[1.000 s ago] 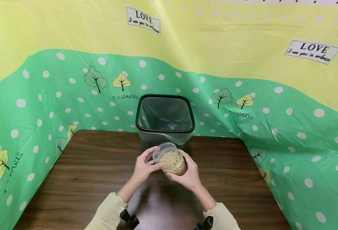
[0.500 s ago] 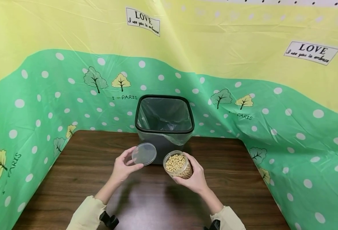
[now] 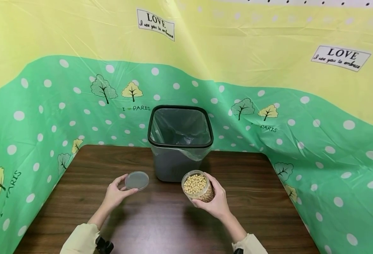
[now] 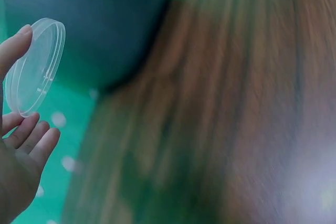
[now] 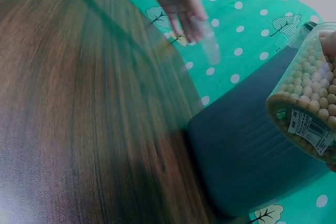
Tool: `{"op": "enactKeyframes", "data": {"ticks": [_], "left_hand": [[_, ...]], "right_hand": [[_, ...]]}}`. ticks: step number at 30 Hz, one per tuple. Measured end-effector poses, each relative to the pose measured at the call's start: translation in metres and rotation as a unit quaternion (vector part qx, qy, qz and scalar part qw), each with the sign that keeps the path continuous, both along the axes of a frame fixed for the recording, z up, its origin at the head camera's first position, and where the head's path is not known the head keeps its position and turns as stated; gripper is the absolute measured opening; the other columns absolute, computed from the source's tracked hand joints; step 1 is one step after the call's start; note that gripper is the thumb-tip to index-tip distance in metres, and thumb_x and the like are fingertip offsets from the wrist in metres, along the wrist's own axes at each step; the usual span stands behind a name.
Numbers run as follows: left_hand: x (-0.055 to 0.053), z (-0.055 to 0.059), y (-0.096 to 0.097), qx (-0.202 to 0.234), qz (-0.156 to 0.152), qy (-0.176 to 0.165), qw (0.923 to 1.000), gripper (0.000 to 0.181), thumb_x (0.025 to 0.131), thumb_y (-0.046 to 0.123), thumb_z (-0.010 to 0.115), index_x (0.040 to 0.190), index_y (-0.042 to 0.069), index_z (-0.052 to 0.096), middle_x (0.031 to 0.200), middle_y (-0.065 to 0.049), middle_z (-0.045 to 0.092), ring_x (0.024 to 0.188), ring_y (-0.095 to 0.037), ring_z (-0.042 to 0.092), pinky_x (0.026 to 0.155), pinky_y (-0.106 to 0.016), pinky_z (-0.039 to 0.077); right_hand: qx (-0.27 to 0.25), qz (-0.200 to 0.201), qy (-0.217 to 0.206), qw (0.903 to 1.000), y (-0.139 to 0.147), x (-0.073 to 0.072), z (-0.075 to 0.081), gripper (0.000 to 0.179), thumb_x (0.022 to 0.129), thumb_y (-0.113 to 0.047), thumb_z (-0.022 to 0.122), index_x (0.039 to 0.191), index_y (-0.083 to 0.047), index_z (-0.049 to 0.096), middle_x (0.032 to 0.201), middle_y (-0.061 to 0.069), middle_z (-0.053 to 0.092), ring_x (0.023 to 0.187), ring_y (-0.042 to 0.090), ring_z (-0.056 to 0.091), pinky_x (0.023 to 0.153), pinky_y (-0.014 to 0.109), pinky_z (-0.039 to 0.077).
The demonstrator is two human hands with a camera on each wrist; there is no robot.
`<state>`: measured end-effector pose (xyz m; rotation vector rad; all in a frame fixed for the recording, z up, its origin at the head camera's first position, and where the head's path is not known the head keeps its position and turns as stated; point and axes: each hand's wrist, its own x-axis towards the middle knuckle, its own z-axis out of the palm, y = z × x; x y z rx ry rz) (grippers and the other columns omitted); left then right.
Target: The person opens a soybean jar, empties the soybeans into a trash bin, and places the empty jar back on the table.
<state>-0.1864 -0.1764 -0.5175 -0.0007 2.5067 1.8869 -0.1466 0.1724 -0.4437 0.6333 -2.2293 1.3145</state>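
A clear round lid (image 3: 137, 180) is pinched at its edge by my left hand (image 3: 115, 193), above the left half of the table. In the left wrist view the thumb is on one side of the lid (image 4: 37, 69) and the fingertips are at its lower rim. My right hand (image 3: 216, 199) grips a clear jar (image 3: 202, 190) round its side. Pale yellow beans (image 3: 195, 184) fill the jar, and its mouth is uncovered and tilted toward the left. A barcode label (image 5: 310, 129) shows on the jar's base in the right wrist view.
A dark bin (image 3: 177, 164) with a black rim and a clear plastic liner stands at the back of the brown wooden table (image 3: 110, 158), just beyond the jar. Green and yellow patterned cloth (image 3: 78, 84) surrounds the table on the back and sides.
The lid has come off the jar with my left hand and moved left and down, turning flatter. My right hand and the jar have shifted slightly right and down.
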Motion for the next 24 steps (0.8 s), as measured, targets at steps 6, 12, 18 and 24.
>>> {"op": "enactKeyframes", "data": {"ticks": [6,12,18,24], "left_hand": [[-0.004,-0.028,-0.015,-0.055,0.011,-0.012,0.9983,0.084,0.071,0.025,0.079,0.134,-0.007,0.034,0.131,-0.028,0.039,0.114,-0.041,0.047,0.091,-0.038,0.044],[-0.008,-0.047,-0.020,-0.106,0.028,-0.013,0.9939,0.086,0.068,0.032,0.080,0.132,-0.007,0.038,0.129,-0.029,0.042,0.112,-0.039,0.049,0.088,-0.041,0.046],[-0.009,-0.056,-0.017,-0.145,0.039,0.001,0.9887,0.081,0.063,0.030,0.083,0.126,-0.006,0.046,0.118,-0.026,0.054,0.101,-0.034,0.057,0.082,-0.039,0.048],[-0.009,-0.061,-0.021,-0.188,0.023,0.043,0.9810,0.079,0.058,0.034,0.085,0.120,-0.005,0.053,0.112,-0.021,0.059,0.099,-0.030,0.058,0.081,-0.040,0.047]], "right_hand": [[-0.002,-0.002,-0.001,1.0000,-0.001,0.004,0.006,0.081,0.050,-0.003,0.084,0.120,0.013,0.047,0.112,0.027,0.054,0.100,0.023,0.056,0.084,0.012,0.040],[-0.010,-0.013,0.012,0.9998,-0.001,0.005,0.004,0.083,0.047,-0.003,0.084,0.121,0.013,0.047,0.113,0.027,0.056,0.098,0.032,0.056,0.084,0.009,0.038],[-0.018,-0.011,0.021,0.9996,-0.001,0.006,0.002,0.082,0.049,-0.004,0.084,0.120,0.013,0.047,0.113,0.028,0.055,0.098,0.031,0.056,0.084,0.009,0.038],[-0.040,-0.004,0.015,0.9991,0.001,0.006,-0.002,0.081,0.049,-0.001,0.083,0.120,0.015,0.047,0.112,0.030,0.055,0.100,0.024,0.056,0.086,0.011,0.039]]}}
